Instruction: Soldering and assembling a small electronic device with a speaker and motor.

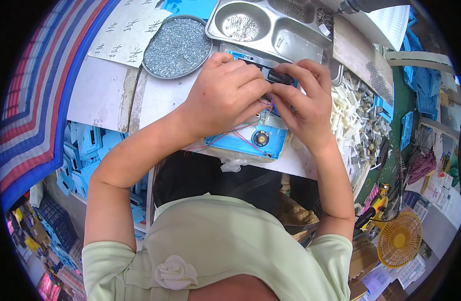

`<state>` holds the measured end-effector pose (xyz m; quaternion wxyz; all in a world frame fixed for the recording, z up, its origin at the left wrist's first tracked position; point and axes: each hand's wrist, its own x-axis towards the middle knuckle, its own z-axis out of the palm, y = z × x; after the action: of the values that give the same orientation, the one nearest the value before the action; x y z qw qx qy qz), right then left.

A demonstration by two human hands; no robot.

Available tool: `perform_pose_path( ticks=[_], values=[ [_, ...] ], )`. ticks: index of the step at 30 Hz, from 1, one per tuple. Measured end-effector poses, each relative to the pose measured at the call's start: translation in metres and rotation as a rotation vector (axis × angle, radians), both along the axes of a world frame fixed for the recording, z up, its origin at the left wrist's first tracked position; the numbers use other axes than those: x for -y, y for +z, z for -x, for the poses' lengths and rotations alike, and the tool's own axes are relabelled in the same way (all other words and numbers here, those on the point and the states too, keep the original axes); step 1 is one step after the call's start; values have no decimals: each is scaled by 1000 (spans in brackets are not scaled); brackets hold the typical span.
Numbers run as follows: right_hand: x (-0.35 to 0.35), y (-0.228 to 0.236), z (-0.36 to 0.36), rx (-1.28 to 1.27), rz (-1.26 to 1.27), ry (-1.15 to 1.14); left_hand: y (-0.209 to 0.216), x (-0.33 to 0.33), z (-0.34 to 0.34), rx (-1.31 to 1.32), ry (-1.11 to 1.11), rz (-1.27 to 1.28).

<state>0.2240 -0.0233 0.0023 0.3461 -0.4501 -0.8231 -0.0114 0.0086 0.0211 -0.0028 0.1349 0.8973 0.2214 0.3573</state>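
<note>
On the far left hangs a striped cloth (45, 85) of red, white and blue. Next to it, lots of flat blue plastic parts (85, 143) are piled up lower than the white table (102, 95). A pale sheet (121, 35) with dark marks lies on the table top, and its edge meets a round metal tray (176, 77). That tray is full of tiny shiny metal bits (178, 46).

Then comes the left hand (229, 93). Its fingers are curled close, over the upper part of the work, but I cannot tell what they pinch, because the hand hides it. The blue case (275, 144) sits near the table's front edge, in the middle, below the two hands. It has a round black part (261, 138) with a shiny middle, and thin red wires (225, 134) run across it. Behind the hands is a metal tray with hollows (295, 47), and some hollows have small metal bits in them.

A short black tube (279, 77) pokes out by the fingers of the right hand (308, 103). Those fingers are bent around it, and I cannot tell if they squeeze it. The fingertips of the two hands come close together here.

Farther right is a heap of white plastic pieces (343, 120), and then, low down, a yellow fan (400, 240).
</note>
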Motion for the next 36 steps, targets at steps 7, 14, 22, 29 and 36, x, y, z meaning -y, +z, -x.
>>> perform_pose_path(
  ticks=[7,14,22,29,36],
  values=[
    [-1,2,3,-11,-2,8,-3,1,-1,98,-23,-86],
    [5,2,1,-15,37,-14,-3,4,14,79,-25,-54],
    [2,7,15,46,69,51,-7,6,25,81,-11,-23],
    [-3,9,17,68,53,46,-10,4,26,92,49,-16],
    [16,3,7,93,41,-114,-16,6,38,-116,342,55]
  ],
)
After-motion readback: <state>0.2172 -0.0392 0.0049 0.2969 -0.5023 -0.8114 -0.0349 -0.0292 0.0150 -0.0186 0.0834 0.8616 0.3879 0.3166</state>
